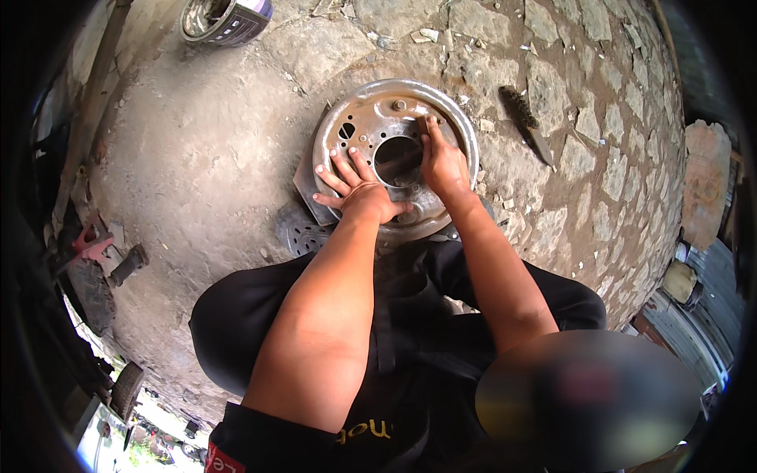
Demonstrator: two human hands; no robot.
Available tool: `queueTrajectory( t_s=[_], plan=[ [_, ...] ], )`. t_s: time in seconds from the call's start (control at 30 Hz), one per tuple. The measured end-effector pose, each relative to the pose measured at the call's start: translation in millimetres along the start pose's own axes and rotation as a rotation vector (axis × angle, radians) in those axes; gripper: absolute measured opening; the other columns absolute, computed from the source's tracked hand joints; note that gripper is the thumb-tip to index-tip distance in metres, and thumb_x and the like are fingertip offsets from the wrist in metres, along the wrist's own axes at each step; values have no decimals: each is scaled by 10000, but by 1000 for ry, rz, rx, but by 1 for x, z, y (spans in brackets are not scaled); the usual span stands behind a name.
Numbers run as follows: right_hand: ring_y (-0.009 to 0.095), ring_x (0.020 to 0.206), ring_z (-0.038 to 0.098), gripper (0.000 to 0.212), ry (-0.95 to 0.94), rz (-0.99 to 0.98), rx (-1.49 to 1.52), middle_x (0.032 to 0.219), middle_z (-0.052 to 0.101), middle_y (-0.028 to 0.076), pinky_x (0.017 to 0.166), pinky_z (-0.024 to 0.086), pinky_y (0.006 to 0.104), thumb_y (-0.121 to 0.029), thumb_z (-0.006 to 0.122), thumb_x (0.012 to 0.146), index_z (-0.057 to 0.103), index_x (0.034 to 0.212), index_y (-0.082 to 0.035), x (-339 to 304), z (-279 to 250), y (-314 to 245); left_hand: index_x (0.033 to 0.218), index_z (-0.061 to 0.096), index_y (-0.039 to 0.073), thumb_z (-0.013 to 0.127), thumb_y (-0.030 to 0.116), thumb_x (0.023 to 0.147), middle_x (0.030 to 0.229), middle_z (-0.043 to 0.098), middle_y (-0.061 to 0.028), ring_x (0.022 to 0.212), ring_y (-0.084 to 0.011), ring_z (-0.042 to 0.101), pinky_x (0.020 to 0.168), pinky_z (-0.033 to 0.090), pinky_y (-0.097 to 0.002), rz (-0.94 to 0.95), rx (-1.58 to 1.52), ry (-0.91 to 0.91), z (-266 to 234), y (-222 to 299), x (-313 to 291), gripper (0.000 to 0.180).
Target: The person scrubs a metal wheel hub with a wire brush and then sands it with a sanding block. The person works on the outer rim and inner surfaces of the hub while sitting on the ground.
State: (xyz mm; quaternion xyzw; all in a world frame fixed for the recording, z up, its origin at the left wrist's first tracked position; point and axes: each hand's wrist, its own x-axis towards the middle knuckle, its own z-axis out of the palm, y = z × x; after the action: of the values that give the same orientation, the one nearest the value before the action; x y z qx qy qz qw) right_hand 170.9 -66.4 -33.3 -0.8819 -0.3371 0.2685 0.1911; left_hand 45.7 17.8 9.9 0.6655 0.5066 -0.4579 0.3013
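Resting open-fingered, the left hand [359,192] spans the near-left face of the round metal plate [386,118] lying beneath both hands; farther right, nearer the far rim, the right hand [443,164] appears to pinch a small brown piece [423,127].

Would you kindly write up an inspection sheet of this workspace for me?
Surface: rough, stone-paved ground, with pale chips scattered about.
Job's things: round metal plate with a large central opening and smaller holes; a flat panel shows past its left edge.
Clutter: brush to the right; open tin at upper left.
Hands: left hand spread on the plate; right hand on its right side, grip unclear.
Cables: nothing seen.
Surroundings: corrugated sheets at right; tyre at lower left.
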Motion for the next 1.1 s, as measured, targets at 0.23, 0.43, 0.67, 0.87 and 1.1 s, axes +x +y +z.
queueTrajectory(
  t_s=[0.23,0.43,0.67,0.87,1.1],
  plan=[
    [487,1045,666,447,32,-60,41,1218,679,277,926,513,569,-270,471,1067,501,1499,-159,-9,5,11,1582,-310,64,862,744,636,1630,-375,-257,1474,-564,-318,1137,3,-802,2,-17,5,0,0,-1,1652],
    [478,1114,648,434,-41,44,-2,1400,609,192,972,516,550,-269,472,1065,512,1480,-152,5,-1,-5,1578,-316,65,858,748,637,1632,-369,-260,1475,-564,-315,1141,2,-798,6,7,5,0,1,0,1653],
    [465,1113,656,420,0,12,7,1425,607,162,956,528,546,-262,458,1071,518,1467,-139,2,3,-3,1579,-317,69,856,751,640,1633,-371,-256,1476,-561,-315,1144,6,-794,-3,0,2,-1,1,0,1650],
    [467,1031,683,446,102,-82,53,1222,698,228,886,544,548,-278,475,1072,500,1505,-178,-14,18,16,1579,-318,73,855,753,639,1636,-368,-251,1478,-561,-312,1147,17,-792,-10,2,-11,-3,1,-2,1650],
    [484,1006,683,459,-11,1,-52,1199,699,247,894,526,576,-326,445,1079,490,1516,-192,11,3,-1,1582,-313,76,855,752,639,1633,-372,-254,1479,-563,-307,1143,16,-797,-13,7,-4,2,1,0,1647]
  ],
)
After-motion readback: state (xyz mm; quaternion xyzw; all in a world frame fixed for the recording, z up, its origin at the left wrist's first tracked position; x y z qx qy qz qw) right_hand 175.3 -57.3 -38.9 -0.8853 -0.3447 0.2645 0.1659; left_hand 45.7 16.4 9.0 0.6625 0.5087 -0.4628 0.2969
